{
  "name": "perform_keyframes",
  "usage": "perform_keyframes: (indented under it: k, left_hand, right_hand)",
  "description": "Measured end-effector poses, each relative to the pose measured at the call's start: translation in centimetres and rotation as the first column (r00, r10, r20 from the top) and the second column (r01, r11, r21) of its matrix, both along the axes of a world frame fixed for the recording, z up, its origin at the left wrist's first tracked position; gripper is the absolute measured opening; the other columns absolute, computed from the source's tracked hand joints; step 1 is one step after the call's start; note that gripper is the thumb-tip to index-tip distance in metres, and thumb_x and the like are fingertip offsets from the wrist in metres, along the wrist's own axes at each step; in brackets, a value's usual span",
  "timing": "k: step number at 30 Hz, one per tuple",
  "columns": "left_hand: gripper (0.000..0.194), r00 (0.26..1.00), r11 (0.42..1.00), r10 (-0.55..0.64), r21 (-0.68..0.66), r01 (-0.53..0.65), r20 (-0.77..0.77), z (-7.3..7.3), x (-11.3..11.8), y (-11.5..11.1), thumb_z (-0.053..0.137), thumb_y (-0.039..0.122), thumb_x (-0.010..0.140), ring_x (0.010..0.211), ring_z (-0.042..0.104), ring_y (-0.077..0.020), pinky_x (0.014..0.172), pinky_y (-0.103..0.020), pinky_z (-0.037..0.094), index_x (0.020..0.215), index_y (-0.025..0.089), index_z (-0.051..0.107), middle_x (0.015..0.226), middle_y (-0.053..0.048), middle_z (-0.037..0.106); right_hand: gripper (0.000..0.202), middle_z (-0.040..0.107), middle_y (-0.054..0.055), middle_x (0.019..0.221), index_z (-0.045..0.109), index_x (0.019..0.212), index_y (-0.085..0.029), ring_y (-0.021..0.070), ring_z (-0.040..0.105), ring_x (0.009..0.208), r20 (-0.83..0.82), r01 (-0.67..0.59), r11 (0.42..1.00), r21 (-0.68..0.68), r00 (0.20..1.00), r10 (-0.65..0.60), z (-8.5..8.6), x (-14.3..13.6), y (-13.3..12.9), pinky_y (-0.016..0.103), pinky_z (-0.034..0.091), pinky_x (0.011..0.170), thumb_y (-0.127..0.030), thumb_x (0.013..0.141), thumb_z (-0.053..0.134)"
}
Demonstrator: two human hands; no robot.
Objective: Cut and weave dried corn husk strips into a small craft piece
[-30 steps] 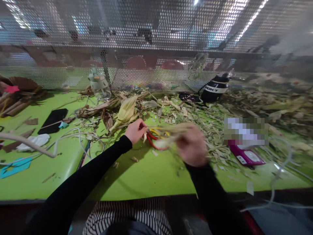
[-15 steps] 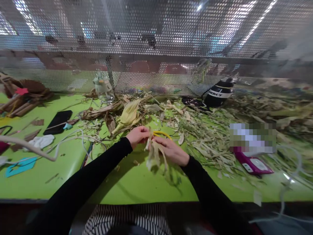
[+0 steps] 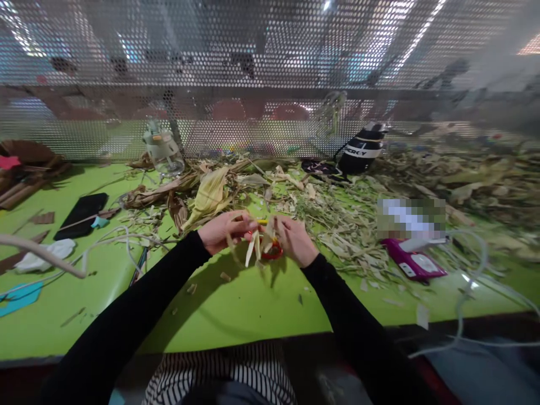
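My left hand (image 3: pixel 226 229) is closed on one end of a small bundle of pale corn-husk strips (image 3: pixel 252 250) above the green table (image 3: pixel 236 315). On the bundle's other side, my right hand (image 3: pixel 295 239) pinches the husk too. Between the hands a yellow piece (image 3: pixel 262 221) and a red loop (image 3: pixel 273 253) show among the strips; what they belong to is too small to tell. A yellowish whole husk (image 3: pixel 208 194) lies just behind my left hand.
Shredded husk (image 3: pixel 350 236) spreads over the back and right. A clear bottle (image 3: pixel 164 151), a black bottle (image 3: pixel 363 152), a magenta device (image 3: pixel 415 261), a black phone (image 3: pixel 81 215) and white cables (image 3: pixel 46 256) lie around. A perforated screen (image 3: pixel 253 50) stands behind.
The red loop now shows under the husk strips. The yellow curve is mostly hidden, and the strips hang shorter, nearer the middle. The whole view has shifted, moving the scene leftward.
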State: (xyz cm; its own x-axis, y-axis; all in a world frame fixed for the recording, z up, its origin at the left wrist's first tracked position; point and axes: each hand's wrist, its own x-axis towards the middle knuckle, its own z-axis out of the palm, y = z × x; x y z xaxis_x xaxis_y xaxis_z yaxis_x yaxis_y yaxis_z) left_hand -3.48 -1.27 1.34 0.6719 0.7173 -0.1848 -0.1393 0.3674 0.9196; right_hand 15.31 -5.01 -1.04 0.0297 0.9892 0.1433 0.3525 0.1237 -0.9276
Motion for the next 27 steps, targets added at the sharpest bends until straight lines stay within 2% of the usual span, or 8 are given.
perform_keyframes:
  k: [2,5,7,9,14,17,21,27]
  left_hand:
    - [0.032,0.998,0.998,0.034,0.057,-0.031,-0.055,-0.1,0.4,-0.3,0.08,0.029,0.057,0.047,0.048,-0.0031,0.042,-0.015,0.031,0.064,0.014,0.053,0.06,0.004,0.057]
    - [0.031,0.984,0.98,0.136,0.162,-0.117,-0.114,-0.9,1.3,-0.9,0.08,0.028,0.054,0.054,0.05,-0.0061,0.055,-0.02,0.04,0.061,0.014,0.054,0.062,0.004,0.056]
    - [0.027,0.971,0.942,0.217,0.282,-0.181,-0.102,-1.3,1.8,-1.1,0.078,0.028,0.055,0.065,0.055,-0.0084,0.067,-0.023,0.043,0.059,0.013,0.055,0.075,0.0,0.06]
    - [0.026,0.968,0.917,0.238,0.347,-0.197,-0.08,-1.6,2.0,-1.2,0.077,0.029,0.057,0.076,0.056,-0.0102,0.077,-0.025,0.043,0.058,0.012,0.057,0.091,-0.003,0.062]
    - [0.034,0.981,0.945,0.192,0.272,-0.181,-0.012,-1.7,2.1,-1.1,0.076,0.04,0.059,0.076,0.057,-0.0123,0.072,-0.026,0.045,0.061,0.012,0.056,0.088,-0.006,0.064]
    - [0.032,0.962,0.927,0.271,0.275,-0.253,-0.028,-1.8,2.1,-1.0,0.077,0.036,0.057,0.068,0.055,-0.0097,0.067,-0.023,0.045,0.064,0.012,0.058,0.076,-0.002,0.062]
    - [0.029,0.932,0.905,0.355,0.276,-0.325,-0.067,-1.7,2.2,-1.3,0.079,0.03,0.054,0.056,0.05,-0.0061,0.058,-0.019,0.041,0.069,0.012,0.06,0.064,0.003,0.059]
    - [0.037,0.936,0.937,0.35,0.016,-0.349,-0.047,-1.6,2.9,-2.1,0.082,0.033,0.047,0.046,0.046,-0.0048,0.05,-0.019,0.038,0.059,0.014,0.052,0.052,0.007,0.053]
  right_hand:
    - [0.024,0.048,0.0,0.059,0.05,0.06,-0.019,0.0132,0.042,0.055,0.098,-0.009,1.0,0.023,0.995,0.007,0.3,-0.3,-0.2,0.025,0.035,0.051,-0.031,0.08,0.048]
    - [0.025,0.051,0.001,0.06,0.051,0.06,-0.019,0.014,0.045,0.056,0.123,-0.082,0.997,0.003,0.989,0.081,0.7,-1.0,-0.7,0.026,0.037,0.054,-0.031,0.081,0.046]
    - [0.024,0.055,0.002,0.063,0.055,0.064,-0.019,0.0147,0.048,0.057,0.136,-0.129,0.992,-0.005,0.982,0.129,0.9,-1.1,-0.9,0.027,0.04,0.056,-0.032,0.082,0.045]
    - [0.024,0.057,0.003,0.062,0.059,0.068,-0.019,0.0157,0.051,0.059,0.146,-0.156,0.988,-0.01,0.977,0.156,0.9,-1.0,-0.8,0.027,0.041,0.057,-0.032,0.082,0.044]
    - [0.024,0.061,0.004,0.068,0.063,0.082,-0.018,0.0169,0.055,0.063,0.3,-0.229,0.973,0.017,0.93,0.214,0.6,-0.4,-0.5,0.026,0.043,0.059,-0.03,0.084,0.043]
    - [0.024,0.064,0.007,0.077,0.062,0.082,-0.016,0.0172,0.056,0.067,0.378,-0.225,0.973,0.049,0.906,0.191,0.5,-0.6,-0.6,0.028,0.044,0.064,-0.026,0.085,0.041]
    - [0.023,0.064,0.006,0.076,0.061,0.074,-0.017,0.0168,0.055,0.067,0.405,-0.203,0.977,0.068,0.9,0.159,0.7,-1.3,-0.8,0.028,0.042,0.067,-0.021,0.085,0.041]
    - [0.022,0.059,0.004,0.066,0.057,0.07,-0.018,0.0147,0.049,0.058,0.42,-0.162,0.978,0.133,0.903,0.092,0.9,-1.5,-1.1,0.027,0.038,0.06,-0.021,0.085,0.042]
